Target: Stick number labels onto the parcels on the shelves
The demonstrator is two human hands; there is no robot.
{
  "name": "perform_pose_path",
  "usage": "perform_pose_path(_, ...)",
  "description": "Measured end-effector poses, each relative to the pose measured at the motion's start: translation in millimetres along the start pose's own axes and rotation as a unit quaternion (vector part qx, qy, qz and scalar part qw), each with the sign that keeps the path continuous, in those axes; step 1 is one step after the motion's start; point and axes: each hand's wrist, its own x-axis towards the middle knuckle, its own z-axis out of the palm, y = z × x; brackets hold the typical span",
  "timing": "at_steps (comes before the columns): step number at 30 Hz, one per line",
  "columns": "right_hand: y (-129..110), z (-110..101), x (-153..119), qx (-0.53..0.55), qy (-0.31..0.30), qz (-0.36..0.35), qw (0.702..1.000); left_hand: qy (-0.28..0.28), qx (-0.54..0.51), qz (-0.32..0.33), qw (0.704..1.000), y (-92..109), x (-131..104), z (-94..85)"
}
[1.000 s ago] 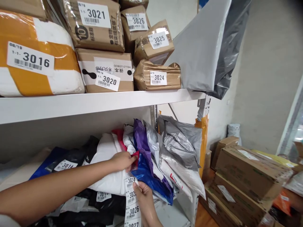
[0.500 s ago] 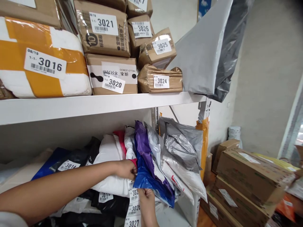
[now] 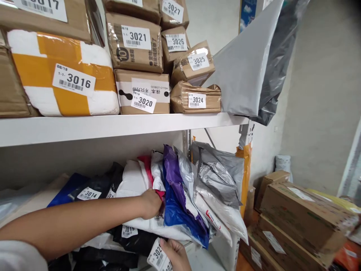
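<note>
My left hand [image 3: 152, 204] reaches across to a row of soft mailing bags on the lower shelf. Its fingers are closed at the edge of a pinkish-red mailing bag [image 3: 146, 164], beside a white mailing bag [image 3: 131, 177]. Just to the right stands a blue and purple mailing bag [image 3: 172, 199], apart from the hand. Lower down, my right hand [image 3: 177, 255] pinches a strip of white number labels [image 3: 158, 256], with the top one reading about 302-something. The strip's lower part runs out of view.
Taped cartons [image 3: 142, 92] with number labels fill the upper shelf [image 3: 126, 127], and a big grey bag [image 3: 245, 64] overhangs its right end. Black bags [image 3: 141, 241] lie below my left arm. Grey and white bags [image 3: 218, 177] lean at the right post. Large boxes [image 3: 304, 207] are stacked on the floor.
My right hand, with the label strip, has moved down and away from the blue bag, and the strip now tilts. My left hand has turned at the pinkish-red bag. The view has shifted slightly left.
</note>
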Motion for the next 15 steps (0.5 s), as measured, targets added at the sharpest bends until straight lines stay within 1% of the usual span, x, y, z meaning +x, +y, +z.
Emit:
perform_pose_path(2,-3.1,-6.2,0.3,0.016,-0.029,0.004,0.999,0.038,0.006,-0.069,0.997,-2.3,-5.5,-8.3)
perform_pose_path(3,-9.0,-9.2,2.1,0.030,-0.035,0.002,0.999,0.063,0.010,-0.095,0.993,-4.1,-8.4,-11.4)
perform_pose_path(4,-17.3,-12.0,4.7,0.048,-0.038,-0.007,0.998,0.088,0.015,-0.106,0.990,-6.2,-11.0,-13.2)
perform_pose_path(5,-27.4,-14.4,7.7,0.068,-0.036,-0.018,0.997,0.107,0.019,-0.096,0.989,-8.7,-13.0,-13.5)
perform_pose_path(7,-48.9,-17.8,13.4,0.108,-0.020,-0.024,0.994,0.123,0.026,-0.032,0.992,-14.4,-14.2,-10.5)
perform_pose_path(9,-66.6,-19.4,17.4,0.130,0.000,-0.009,0.991,0.120,0.034,0.041,0.991,-20.7,-11.8,-5.7)
perform_pose_path(10,-72.7,-19.7,18.6,0.134,0.003,0.000,0.991,0.122,0.039,0.066,0.990,-23.6,-9.7,-4.1)
perform_pose_path(13,-80.8,-20.4,18.9,0.145,-0.002,0.004,0.989,0.151,0.053,0.110,0.981,-28.7,-4.3,-5.4)
perform_pose_path(15,-81.8,-21.4,16.8,0.142,-0.006,0.001,0.990,0.163,0.057,0.159,0.972,-27.7,-4.7,-8.9)
